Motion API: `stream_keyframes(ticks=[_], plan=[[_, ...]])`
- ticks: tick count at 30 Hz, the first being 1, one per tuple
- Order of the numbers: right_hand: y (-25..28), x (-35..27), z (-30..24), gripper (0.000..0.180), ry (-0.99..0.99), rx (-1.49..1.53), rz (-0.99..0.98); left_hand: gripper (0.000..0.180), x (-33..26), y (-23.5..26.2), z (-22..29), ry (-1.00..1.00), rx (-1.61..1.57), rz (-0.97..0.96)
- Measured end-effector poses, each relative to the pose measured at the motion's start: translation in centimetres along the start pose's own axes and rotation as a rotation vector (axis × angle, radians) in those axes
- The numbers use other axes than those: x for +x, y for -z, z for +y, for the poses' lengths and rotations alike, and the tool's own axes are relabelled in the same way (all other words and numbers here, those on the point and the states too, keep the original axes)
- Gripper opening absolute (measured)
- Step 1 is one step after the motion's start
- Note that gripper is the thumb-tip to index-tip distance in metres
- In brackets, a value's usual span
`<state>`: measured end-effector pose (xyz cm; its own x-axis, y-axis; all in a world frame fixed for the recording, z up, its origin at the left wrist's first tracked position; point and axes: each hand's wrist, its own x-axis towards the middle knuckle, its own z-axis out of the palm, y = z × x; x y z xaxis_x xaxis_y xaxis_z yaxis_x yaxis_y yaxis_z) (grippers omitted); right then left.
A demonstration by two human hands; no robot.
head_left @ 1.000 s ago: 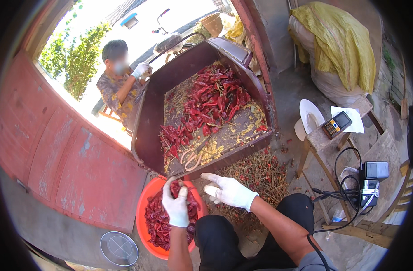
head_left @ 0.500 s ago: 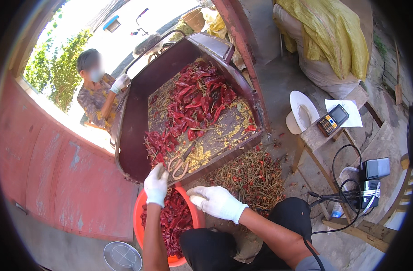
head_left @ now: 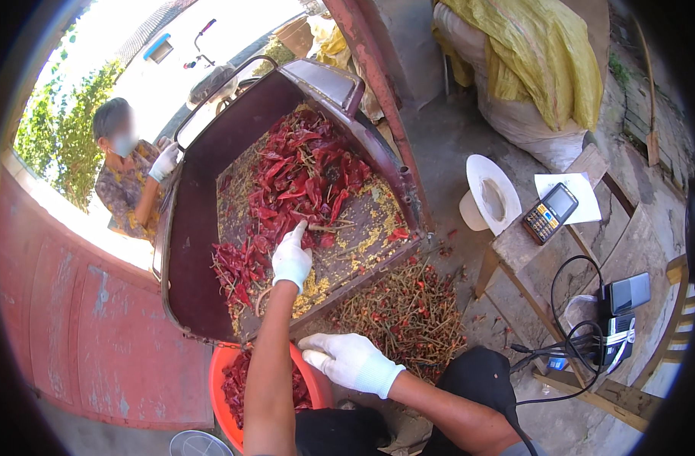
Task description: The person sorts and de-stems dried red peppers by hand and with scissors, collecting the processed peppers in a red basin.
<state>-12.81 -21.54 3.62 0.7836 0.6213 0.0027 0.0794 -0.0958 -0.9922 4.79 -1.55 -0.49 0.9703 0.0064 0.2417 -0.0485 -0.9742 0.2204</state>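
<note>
My left hand (head_left: 292, 260), in a white glove, reaches over the cart bed (head_left: 355, 266), index finger stretched out at the edge of a heap of dried red chili peppers (head_left: 287, 178). It holds nothing that I can see. Beneath my left forearm, scissors show only part of a handle (head_left: 261, 302). My right hand (head_left: 355, 361), also gloved, hovers just right of the orange bucket (head_left: 324, 391), thumb and fingers slightly apart with nothing visible between them. Inside the bucket lie red chili peppers (head_left: 237, 384), partly hidden by my left forearm.
Cut stems (head_left: 408, 311) are heaped on the ground right of the bucket. Another person (head_left: 127, 171) grips the cart's far left side. A wooden stool (head_left: 518, 247) bears a hat (head_left: 492, 194) and a handheld device (head_left: 550, 213). Black cables (head_left: 564, 353) hang near my right knee.
My left hand has moved from above the bucket up into the cart, toward the peppers, covering most of the scissors. My right hand stays near the bucket. The view has shifted slightly.
</note>
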Motion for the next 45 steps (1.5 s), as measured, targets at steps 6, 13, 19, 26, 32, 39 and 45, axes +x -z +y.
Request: stream_keyframes(ticks=[6,13,19,26,32,39,45], plan=[[-0.3,0.1,-0.5,0.039,0.013,-0.050,0.025,0.037,-1.4,-0.1,-1.3,-0.056,-0.181,0.141],[0.4,0.2,0.0,0.037,0.044,-0.076,0.240,0.022,-5.9,4.4,1.4,0.402,-0.969,0.139],[1.1,-0.4,-1.2,0.064,0.190,-0.602,0.539,0.026,-15.2,10.1,4.6,0.420,-1.166,-0.084],[-0.7,-0.9,0.2,0.050,0.253,-0.672,0.395,0.031,-20.1,12.3,7.5,0.325,-1.160,-0.027],[-1.0,-1.3,0.0,0.025,0.251,-0.610,0.346,0.021,-20.6,12.0,6.9,-0.123,-0.711,0.194],[-1.1,-1.2,-1.4,0.021,-0.189,0.455,-0.080,0.009,-21.6,11.6,7.6,0.117,-1.129,0.333],[-2.4,-1.2,-1.3,0.024,-0.091,0.614,0.039,0.020,-20.0,10.1,6.9,0.465,-1.919,0.212]])
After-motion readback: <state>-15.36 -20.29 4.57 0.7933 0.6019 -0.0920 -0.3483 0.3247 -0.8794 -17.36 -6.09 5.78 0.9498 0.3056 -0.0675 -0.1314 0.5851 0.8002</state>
